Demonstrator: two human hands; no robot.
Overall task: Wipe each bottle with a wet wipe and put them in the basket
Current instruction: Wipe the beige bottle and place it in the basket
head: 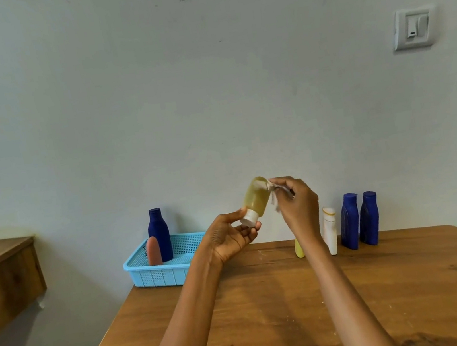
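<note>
Your left hand (233,236) pinches the yellow bottle (255,198) by its white cap, base tilted up-right above the table; your right hand (298,203) presses the wipe (274,195) on it; the basket (144,271) holds a blue bottle (159,234) and a pink bottle (153,252), both upright

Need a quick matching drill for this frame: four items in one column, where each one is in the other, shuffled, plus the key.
Items
1. pink bottle
2. yellow bottle with white cap
3. wet wipe
4. white bottle

Places
A. pinched in the right hand, against the raised bottle
B. standing on the wooden table, next to two dark blue bottles
C. standing inside the light blue basket
D. held up by its cap in the left hand

Pairs: 1-C, 2-D, 3-A, 4-B
</note>
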